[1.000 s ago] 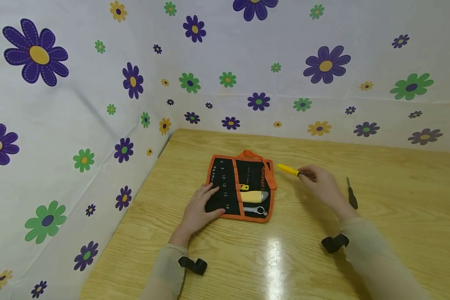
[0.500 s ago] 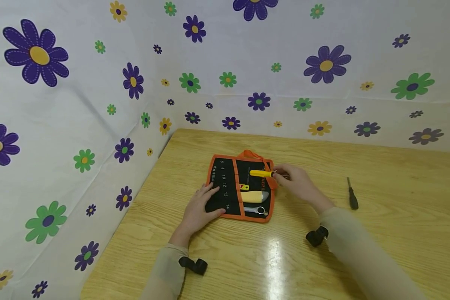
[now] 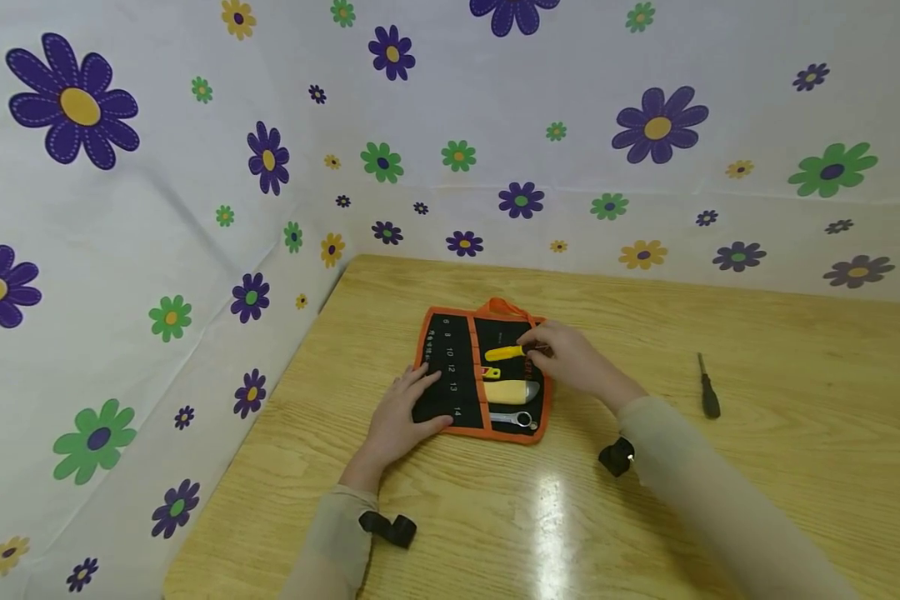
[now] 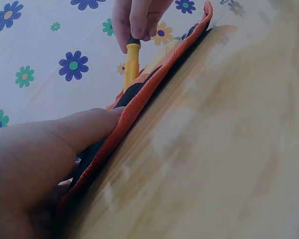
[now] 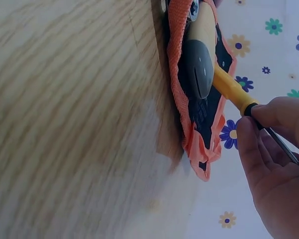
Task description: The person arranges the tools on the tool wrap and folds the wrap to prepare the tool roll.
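Note:
A black tool pouch (image 3: 450, 421) with orange trim lies spread on the table. My left hand (image 3: 399, 421) rests on its left part, fingers extended, thumb near the bottom edge. With thumb and fingers, my right hand (image 3: 573, 360) pinches a yellow-handled screwdriver (image 3: 504, 354) by its black collar. The handle points left over the pouch's upper right pockets; in the right wrist view its metal shaft (image 5: 284, 145) runs back under my palm. Below it, a small yellow tool end (image 3: 492, 372), a cream handle with a grey tip (image 3: 506, 392) and a ring-ended wrench (image 3: 512, 418) stick out of pockets.
A dark-handled screwdriver (image 3: 708, 393) lies on the wooden table (image 3: 795, 433) to the right. An orange strap (image 3: 504, 307) loops beyond the pouch's far edge. Flower-printed white sheets (image 3: 555, 100) stand behind and on the left.
My right hand has moved left with the yellow-handled screwdriver, from beside the pouch to over its pockets, the handle now lower near the orange seam. My left hand has stayed in place.

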Demonstrator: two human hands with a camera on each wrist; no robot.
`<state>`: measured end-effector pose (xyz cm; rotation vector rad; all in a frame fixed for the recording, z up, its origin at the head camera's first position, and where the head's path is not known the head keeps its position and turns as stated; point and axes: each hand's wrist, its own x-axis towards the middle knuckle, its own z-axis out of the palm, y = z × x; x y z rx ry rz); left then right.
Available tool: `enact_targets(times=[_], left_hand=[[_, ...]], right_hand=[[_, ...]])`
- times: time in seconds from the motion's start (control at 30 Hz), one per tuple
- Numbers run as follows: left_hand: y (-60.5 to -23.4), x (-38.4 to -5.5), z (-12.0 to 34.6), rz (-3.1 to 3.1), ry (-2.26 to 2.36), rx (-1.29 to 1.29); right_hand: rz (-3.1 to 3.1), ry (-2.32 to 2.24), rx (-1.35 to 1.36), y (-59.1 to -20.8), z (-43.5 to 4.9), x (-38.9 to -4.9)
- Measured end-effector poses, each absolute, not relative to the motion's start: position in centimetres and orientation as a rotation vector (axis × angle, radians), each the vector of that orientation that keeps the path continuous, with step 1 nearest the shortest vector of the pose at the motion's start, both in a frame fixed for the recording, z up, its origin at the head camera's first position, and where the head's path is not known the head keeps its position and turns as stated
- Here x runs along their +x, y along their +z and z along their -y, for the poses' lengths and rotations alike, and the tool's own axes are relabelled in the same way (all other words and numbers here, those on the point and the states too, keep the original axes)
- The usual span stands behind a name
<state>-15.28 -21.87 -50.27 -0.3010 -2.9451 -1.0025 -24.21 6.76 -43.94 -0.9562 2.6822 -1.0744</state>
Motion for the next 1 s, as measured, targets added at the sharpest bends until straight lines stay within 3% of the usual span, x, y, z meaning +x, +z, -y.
enact_targets(times=[0.3,0.73,1.0], left_hand=[[-50.3,-15.4,21.8,2.954,-0.993,-0.300],[-50.3,-15.4,21.8,2.961,-0.991,-0.290],[-50.3,-15.3,21.9,2.980,-0.967,-0.301]], right_hand=[[-2.651,-1.044,-0.952,-44.0,-6.4,-24.8],[-2.443,-1.219,-0.622,-45.0,-6.5,-26.2],[-2.459,-1.182,-0.634,-45.5,-6.3,-26.7]])
